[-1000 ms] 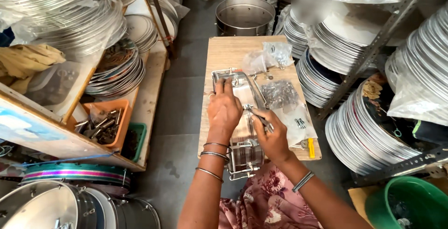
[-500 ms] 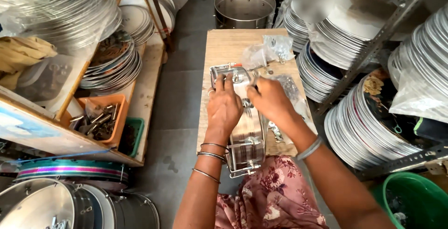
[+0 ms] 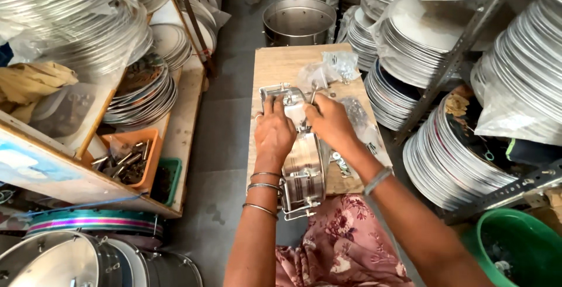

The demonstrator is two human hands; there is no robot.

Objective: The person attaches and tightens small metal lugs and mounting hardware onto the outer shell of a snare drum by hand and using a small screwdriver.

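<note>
I see my left hand (image 3: 275, 132) and right hand (image 3: 329, 122) on a steel tiffin carrier (image 3: 303, 170) lying along the desk (image 3: 281, 64) middle. Both sets of fingers curl closed around its wire frame (image 3: 281, 93). Plastic bags of hardware (image 3: 339, 64) sit toward the far right corner.

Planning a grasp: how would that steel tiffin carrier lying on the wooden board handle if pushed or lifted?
The steel tiffin carrier lies on its side on the wooden board, so its round tiers would probably roll if released. Polished metal looks stiff and likely slippery. The left hand and right hand both steady it, suggesting it shifts easily.
</note>
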